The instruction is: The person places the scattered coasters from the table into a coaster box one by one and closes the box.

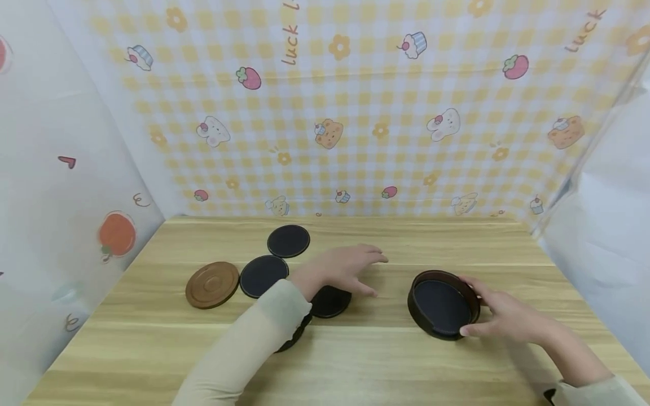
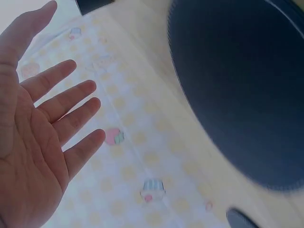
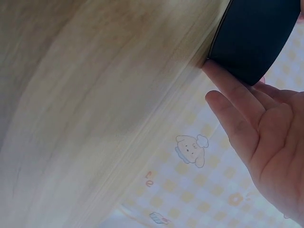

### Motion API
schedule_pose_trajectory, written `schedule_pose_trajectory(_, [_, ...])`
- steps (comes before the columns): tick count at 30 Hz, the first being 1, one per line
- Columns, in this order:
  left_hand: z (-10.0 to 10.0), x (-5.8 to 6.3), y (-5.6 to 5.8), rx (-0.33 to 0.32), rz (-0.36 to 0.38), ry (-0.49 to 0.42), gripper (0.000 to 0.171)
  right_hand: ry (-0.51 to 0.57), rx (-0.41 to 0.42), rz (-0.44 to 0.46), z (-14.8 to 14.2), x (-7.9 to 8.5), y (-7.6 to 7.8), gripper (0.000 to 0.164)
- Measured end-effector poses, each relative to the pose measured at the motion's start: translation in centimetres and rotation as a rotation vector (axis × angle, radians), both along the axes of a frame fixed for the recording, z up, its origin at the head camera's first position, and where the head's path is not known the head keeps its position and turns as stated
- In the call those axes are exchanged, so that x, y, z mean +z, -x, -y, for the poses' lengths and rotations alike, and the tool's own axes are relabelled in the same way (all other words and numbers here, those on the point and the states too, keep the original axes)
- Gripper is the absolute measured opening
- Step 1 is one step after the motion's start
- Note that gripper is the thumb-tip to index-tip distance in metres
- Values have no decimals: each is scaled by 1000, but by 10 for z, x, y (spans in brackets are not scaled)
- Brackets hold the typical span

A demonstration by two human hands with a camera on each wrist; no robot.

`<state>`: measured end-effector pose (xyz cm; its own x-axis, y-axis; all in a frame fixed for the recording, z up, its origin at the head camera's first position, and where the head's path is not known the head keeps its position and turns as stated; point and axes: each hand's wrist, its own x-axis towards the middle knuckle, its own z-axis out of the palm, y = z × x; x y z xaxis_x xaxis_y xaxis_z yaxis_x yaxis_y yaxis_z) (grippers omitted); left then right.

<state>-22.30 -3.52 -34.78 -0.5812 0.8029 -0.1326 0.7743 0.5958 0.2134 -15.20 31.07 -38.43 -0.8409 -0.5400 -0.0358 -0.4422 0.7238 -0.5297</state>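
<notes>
On the right of the table, my right hand (image 1: 500,318) grips the side of a round black coaster holder (image 1: 420,322), thumb near its front gap and fingers at the back rim. A black coaster (image 1: 442,307) lies inside it. In the right wrist view, the fingers lie against the holder's dark outer wall (image 3: 256,38). My left hand (image 1: 345,268) hovers with fingers spread and holds nothing; its palm is bare in the left wrist view. A black coaster (image 1: 331,303) lies below it, partly hidden. Another dark round thing (image 1: 297,340) is mostly covered by the left sleeve.
Two more black coasters (image 1: 288,241) (image 1: 260,276) lie flat left of the left hand. Beside them is a round brown coaster (image 1: 212,285) with ringed grooves. A patterned cloth (image 1: 355,113) hangs behind the wooden table (image 1: 355,361), with white sheets at both sides.
</notes>
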Motion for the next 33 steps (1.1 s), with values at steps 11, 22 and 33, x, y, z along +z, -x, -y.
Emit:
schedule_pose_trajectory(11, [54, 4, -14, 118, 44, -22, 70, 42, 12, 59, -1, 0, 1, 100])
schedule_pose_trajectory(22, [93, -8, -31, 194, 35, -20, 74, 4, 7, -4, -3, -1, 0, 97])
schedule_pose_trajectory(33, [91, -20, -21, 155, 61, -7, 81, 30, 11, 25, -2, 0, 1, 98])
